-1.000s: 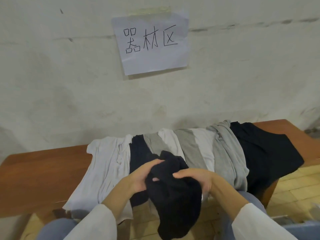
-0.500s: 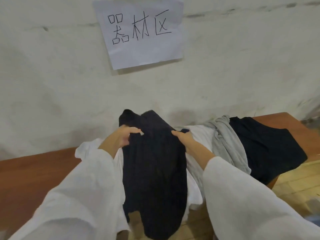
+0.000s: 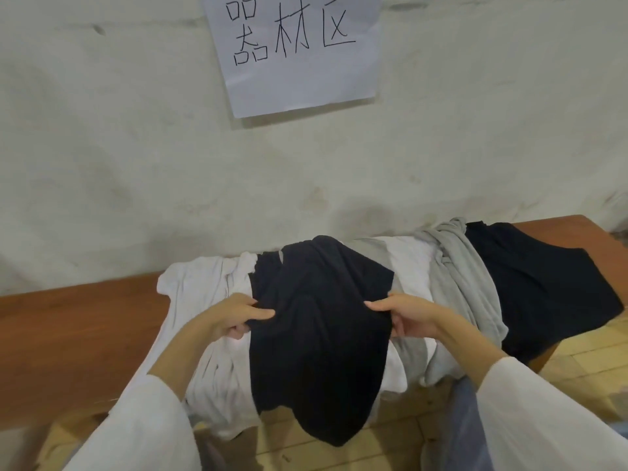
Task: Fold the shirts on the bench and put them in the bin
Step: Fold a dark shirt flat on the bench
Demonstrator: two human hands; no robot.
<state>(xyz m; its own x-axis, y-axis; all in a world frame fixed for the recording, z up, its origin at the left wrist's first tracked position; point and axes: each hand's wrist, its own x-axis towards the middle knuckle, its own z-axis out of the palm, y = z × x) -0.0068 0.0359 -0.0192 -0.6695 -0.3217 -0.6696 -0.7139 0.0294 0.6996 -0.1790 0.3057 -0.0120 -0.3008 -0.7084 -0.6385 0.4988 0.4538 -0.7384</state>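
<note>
I'm pinching a dark navy cotton shirt with both hands: my left hand is gripping its left edge, my right hand its right edge. It's lying spread over the pile on the brown wooden bench, its near end hanging off the front. A white shirt is peeking out left, a crumpled grey shirt and another dark shirt are sitting right.
</note>
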